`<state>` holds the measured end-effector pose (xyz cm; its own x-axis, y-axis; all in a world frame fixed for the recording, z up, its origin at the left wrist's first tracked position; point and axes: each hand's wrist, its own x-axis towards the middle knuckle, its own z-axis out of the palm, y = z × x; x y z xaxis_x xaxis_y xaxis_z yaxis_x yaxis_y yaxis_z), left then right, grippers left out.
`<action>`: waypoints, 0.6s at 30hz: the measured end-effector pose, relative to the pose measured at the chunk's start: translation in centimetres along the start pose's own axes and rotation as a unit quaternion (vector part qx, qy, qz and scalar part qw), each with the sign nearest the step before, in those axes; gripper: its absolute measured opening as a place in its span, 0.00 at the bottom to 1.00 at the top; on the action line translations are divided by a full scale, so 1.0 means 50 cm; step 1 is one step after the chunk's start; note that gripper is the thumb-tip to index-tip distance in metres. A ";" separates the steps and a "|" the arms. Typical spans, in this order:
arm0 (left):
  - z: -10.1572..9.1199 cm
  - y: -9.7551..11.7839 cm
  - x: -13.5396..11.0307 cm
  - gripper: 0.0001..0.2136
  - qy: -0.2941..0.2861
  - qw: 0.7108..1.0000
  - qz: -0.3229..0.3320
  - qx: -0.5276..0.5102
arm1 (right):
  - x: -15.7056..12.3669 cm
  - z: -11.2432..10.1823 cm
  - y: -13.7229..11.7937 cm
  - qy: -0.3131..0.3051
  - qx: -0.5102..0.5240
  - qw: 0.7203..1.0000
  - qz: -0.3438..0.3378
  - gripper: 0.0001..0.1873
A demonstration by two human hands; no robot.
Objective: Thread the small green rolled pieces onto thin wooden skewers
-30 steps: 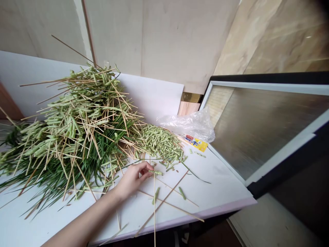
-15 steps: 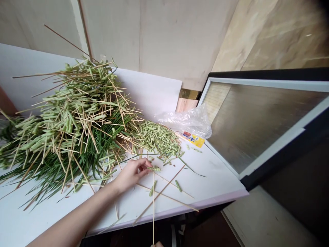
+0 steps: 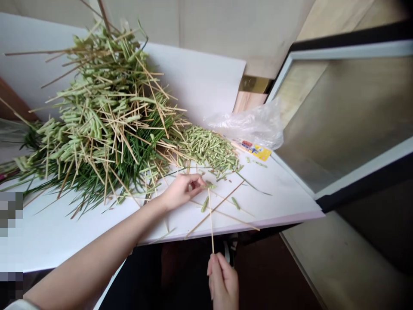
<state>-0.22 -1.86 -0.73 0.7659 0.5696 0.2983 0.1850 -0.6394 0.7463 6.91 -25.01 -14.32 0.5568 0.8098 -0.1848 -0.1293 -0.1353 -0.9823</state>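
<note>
Above the front of the white table (image 3: 122, 224), my left hand (image 3: 183, 190) pinches a short piece of green bean (image 3: 210, 185) between thumb and fingertips. A thin bamboo skewer (image 3: 211, 215) meets that piece with its far end; whether the tip has gone through I cannot tell. Below the table edge, my right hand (image 3: 222, 277) is closed round the skewer's near end. Under and beside the skewer lie two loose bean pieces (image 3: 204, 204) and a few crossed skewers (image 3: 216, 209). Behind my left hand is a pile of cut bean pieces (image 3: 209, 148).
A tall heap of skewered beans (image 3: 93, 120), sticks jutting out, fills the table's left and back, with long green leafy stalks (image 3: 93, 183) beneath. A clear plastic bag (image 3: 258, 122) and a yellow printed label (image 3: 261, 152) lie at the back right, beside a framed glass panel (image 3: 348, 116).
The view has tilted down, so the table sits higher in the picture. My right hand now shows fully on the skewer. My left hand keeps its pinch on the bean piece.
</note>
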 end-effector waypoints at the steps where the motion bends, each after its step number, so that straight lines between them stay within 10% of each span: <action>1: 0.005 0.005 -0.002 0.07 -0.010 1.000 0.000 -0.009 | -0.002 -0.002 -0.004 0.007 -0.005 1.000 -0.013 0.27; 8: 0.033 0.021 -0.013 0.05 -0.160 0.981 0.088 -0.063 | -0.020 -0.030 -0.029 0.040 0.023 0.999 0.023 0.25; 18: 0.016 0.006 -0.003 0.10 -0.104 0.986 0.086 -0.099 | -0.102 -0.080 -0.004 0.170 0.049 0.984 0.032 0.22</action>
<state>0.20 -2.56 -1.01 0.8889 0.3299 0.3178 -0.0668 -0.5930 0.8024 7.37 -31.39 -13.27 0.7854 0.5610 -0.2615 -0.2425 -0.1098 -0.9639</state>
